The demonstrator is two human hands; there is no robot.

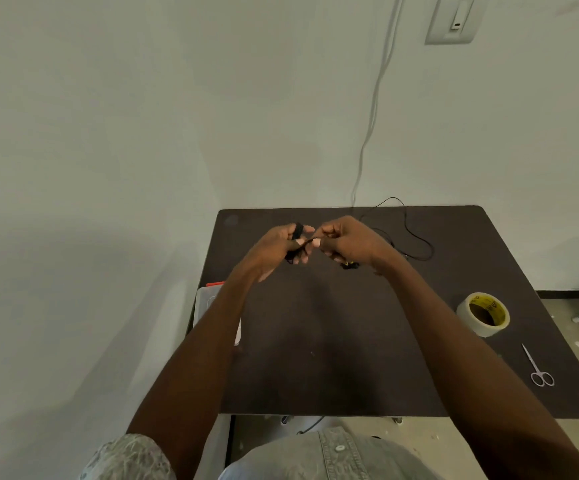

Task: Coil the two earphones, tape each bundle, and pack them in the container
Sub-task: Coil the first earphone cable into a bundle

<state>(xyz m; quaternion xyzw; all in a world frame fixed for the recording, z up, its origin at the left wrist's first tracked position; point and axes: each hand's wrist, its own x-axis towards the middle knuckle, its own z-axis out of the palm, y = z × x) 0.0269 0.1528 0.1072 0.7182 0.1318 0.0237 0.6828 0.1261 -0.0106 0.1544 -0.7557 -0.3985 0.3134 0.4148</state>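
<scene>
Winding black earphone cord [297,237] around left hand [281,249] fingers, right hand [345,242] pinching its end

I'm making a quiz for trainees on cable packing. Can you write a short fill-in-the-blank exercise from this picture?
1. The black cord is wound around the fingers of the ____ hand.
2. The right hand pinches the cord's free ____.
3. The scissors lie nearer the person than the roll of ____.
4. The second earphone lies loose at the ____ edge of the table.

Missing words: left; end; tape; far
</scene>
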